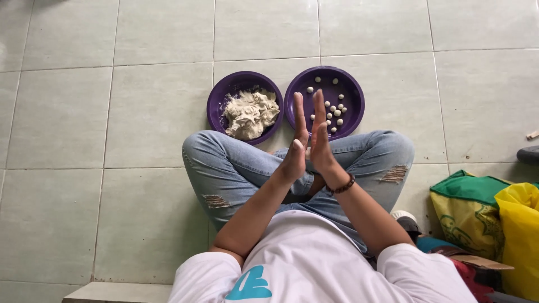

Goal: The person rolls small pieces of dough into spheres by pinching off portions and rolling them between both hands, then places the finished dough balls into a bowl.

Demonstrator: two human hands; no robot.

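Note:
I sit cross-legged in torn blue jeans on a tiled floor. My left hand (296,143) and my right hand (321,137) are pressed palm to palm in front of me, fingers straight and pointing away. Whatever lies between the palms is hidden. A beaded bracelet (343,186) circles my right wrist. Just beyond my knees, a purple plate (219,98) holds a lump of pale dough (250,113). Beside it on the right, a second purple plate (353,98) carries several small dough balls (336,109).
Pale green floor tiles (140,112) surround me. At the right lie a green and yellow bag (466,213), a yellow plastic bag (519,235) and a dark object (529,154) at the frame edge.

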